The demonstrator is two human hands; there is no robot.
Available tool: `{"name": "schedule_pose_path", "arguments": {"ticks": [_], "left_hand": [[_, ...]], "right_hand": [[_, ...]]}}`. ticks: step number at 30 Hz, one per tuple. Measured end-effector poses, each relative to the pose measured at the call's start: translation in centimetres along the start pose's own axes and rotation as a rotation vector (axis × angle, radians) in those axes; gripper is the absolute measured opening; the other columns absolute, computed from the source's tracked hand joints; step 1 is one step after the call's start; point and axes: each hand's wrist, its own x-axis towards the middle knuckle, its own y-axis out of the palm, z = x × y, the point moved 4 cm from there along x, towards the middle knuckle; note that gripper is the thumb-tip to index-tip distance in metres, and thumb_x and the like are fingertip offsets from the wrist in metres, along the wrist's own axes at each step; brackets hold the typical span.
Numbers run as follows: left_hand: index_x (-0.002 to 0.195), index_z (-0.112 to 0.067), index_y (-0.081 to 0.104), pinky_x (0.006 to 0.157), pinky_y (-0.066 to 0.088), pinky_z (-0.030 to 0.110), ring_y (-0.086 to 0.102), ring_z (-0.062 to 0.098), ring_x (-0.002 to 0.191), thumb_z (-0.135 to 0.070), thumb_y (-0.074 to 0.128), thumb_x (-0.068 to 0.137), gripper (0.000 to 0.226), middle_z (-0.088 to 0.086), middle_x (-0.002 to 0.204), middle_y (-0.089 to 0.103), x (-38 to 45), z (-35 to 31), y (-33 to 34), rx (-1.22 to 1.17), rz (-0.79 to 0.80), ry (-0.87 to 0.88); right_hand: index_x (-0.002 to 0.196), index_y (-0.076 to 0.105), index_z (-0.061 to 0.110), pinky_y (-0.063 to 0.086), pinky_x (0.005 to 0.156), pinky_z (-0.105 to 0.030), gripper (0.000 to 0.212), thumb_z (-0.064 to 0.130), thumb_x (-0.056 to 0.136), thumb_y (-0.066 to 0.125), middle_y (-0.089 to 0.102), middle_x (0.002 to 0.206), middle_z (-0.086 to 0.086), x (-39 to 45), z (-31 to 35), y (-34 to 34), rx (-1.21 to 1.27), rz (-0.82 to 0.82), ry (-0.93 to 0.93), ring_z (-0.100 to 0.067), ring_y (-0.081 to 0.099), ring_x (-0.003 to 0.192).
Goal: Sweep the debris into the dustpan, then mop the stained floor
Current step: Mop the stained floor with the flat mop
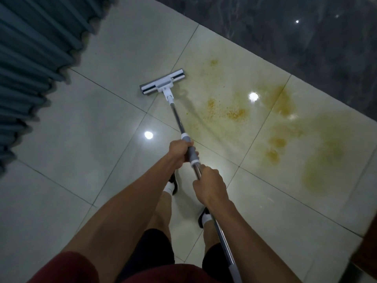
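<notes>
— Where is the mop head (163, 82)?
— It lies flat on the floor (85, 127), just left of the yellow stain (234, 113). Your left hand (179, 151) and right hand (210, 184) both grasp the handle (177, 117); push rightward with overlapping strokes.

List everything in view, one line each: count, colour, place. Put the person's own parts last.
mop: one, white and grey head on a silver pole, head flat on the floor at the stain's left edge
stain: one spread, yellow-orange, across the tiles right of the mop
floor: pale glossy tiles throughout
curtain: one, blue-grey, upper left
dark wall: one, black marbled, upper right
left hand: grips the pole's grey sleeve
right hand: grips the pole lower down
feet: two, white socks, dark sandals
</notes>
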Motion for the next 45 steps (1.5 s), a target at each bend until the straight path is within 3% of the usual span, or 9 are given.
{"name": "schedule_pose_path", "arguments": {"ticks": [5, 10, 18, 23, 28, 32, 36, 41, 45], "left_hand": [[0.114, 0.009, 0.056, 0.061, 0.059, 0.047, 0.066, 0.035, 0.067, -0.001, 0.065, 0.093, 0.025, 0.024, 0.091, 0.064, 3.2, -6.8, -2.2, 0.005, 0.011, 0.035], [0.106, 0.006, 0.053, 0.064, 0.061, 0.046, 0.065, 0.033, 0.065, 0.001, 0.063, 0.093, 0.017, 0.021, 0.084, 0.062, 7.2, -14.2, -4.7, 0.064, 0.04, 0.081], [0.111, 0.007, 0.053, 0.061, 0.059, 0.045, 0.068, 0.035, 0.07, -0.003, 0.063, 0.095, 0.021, 0.024, 0.094, 0.063, 10.7, -21.8, -7.1, 0.121, 0.079, 0.132], [0.108, 0.004, 0.054, 0.064, 0.06, 0.043, 0.067, 0.032, 0.07, -0.007, 0.061, 0.097, 0.017, 0.021, 0.093, 0.064, 9.6, -19.6, -7.6, 0.133, 0.076, 0.127], [0.1, -0.002, 0.055, 0.07, 0.061, 0.042, 0.065, 0.026, 0.065, -0.011, 0.056, 0.101, 0.008, 0.014, 0.085, 0.063, 9.7, -17.5, -9.1, 0.178, 0.025, 0.157], [0.098, -0.005, 0.057, 0.075, 0.062, 0.043, 0.065, 0.026, 0.065, -0.014, 0.056, 0.101, 0.01, 0.015, 0.091, 0.063, 9.2, -13.6, -10.3, 0.213, -0.014, 0.161], [0.092, -0.005, 0.054, 0.062, 0.057, 0.039, 0.062, 0.026, 0.066, -0.01, 0.055, 0.101, 0.01, 0.015, 0.089, 0.059, 7.4, -7.5, -11.1, 0.207, 0.024, 0.133], [0.114, 0.001, 0.053, 0.053, 0.056, 0.037, 0.063, 0.026, 0.065, -0.009, 0.059, 0.099, 0.018, 0.018, 0.099, 0.058, 4.4, 1.1, -12.2, 0.202, 0.056, 0.146], [0.118, 0.004, 0.054, 0.051, 0.058, 0.037, 0.063, 0.028, 0.062, -0.006, 0.063, 0.097, 0.025, 0.021, 0.096, 0.058, 1.4, 7.7, -12.5, 0.142, 0.067, 0.132]], "right_hand": [[0.116, 0.06, 0.013, 0.034, 0.053, -0.024, 0.024, 0.014, 0.092, 0.06, 0.06, 0.095, -0.006, 4.4, 6.4, -0.7, 0.009, -0.045, 0.045, -0.023, 0.053, 0.072], [0.114, 0.062, 0.011, 0.038, 0.06, -0.027, 0.024, 0.012, 0.09, 0.06, 0.062, 0.101, -0.009, 9.8, 12.9, -0.8, 0.009, -0.069, 0.037, -0.026, 0.053, 0.074], [0.096, 0.057, 0.012, 0.053, 0.056, -0.032, 0.005, 0.016, 0.092, 0.058, 0.061, 0.085, -0.005, 14.9, 19.4, -1.2, 0.058, -0.13, -0.009, -0.024, 0.06, 0.064], [0.108, 0.059, 0.019, 0.063, 0.058, -0.046, 0.019, 0.023, 0.09, 0.055, 0.067, 0.087, -0.01, 12.6, 18.0, 0.2, 0.3, -0.004, 0.059, -0.031, 0.07, 0.065], [0.134, 0.042, 0.033, 0.053, 0.045, -0.027, 0.032, 0.027, 0.102, 0.048, 0.066, 0.09, -0.017, 6.3, 16.2, 2.7, 0.636, 0.249, 0.103, -0.018, 0.062, 0.049], [0.121, 0.049, 0.023, 0.043, 0.037, -0.015, 0.018, 0.028, 0.106, 0.04, 0.056, 0.08, -0.008, 2.1, 13.6, 5.5, 0.636, 0.162, 0.062, -0.014, 0.051, 0.053], [0.112, 0.052, 0.021, 0.046, 0.037, -0.024, 0.016, 0.027, 0.104, 0.039, 0.055, 0.082, -0.007, -0.9, 9.6, 9.7, 0.57, 0.058, 0.039, -0.019, 0.051, 0.049], [0.133, 0.048, 0.018, 0.045, 0.036, -0.024, 0.033, 0.027, 0.104, 0.037, 0.057, 0.086, -0.009, -6.3, 4.3, 13.9, 0.49, 0.051, 0.051, -0.02, 0.053, 0.049], [0.125, 0.051, 0.019, 0.048, 0.038, -0.027, 0.027, 0.025, 0.103, 0.038, 0.056, 0.082, -0.005, -11.4, 0.2, 15.8, 0.46, 0.064, 0.053, -0.017, 0.053, 0.05]]}}
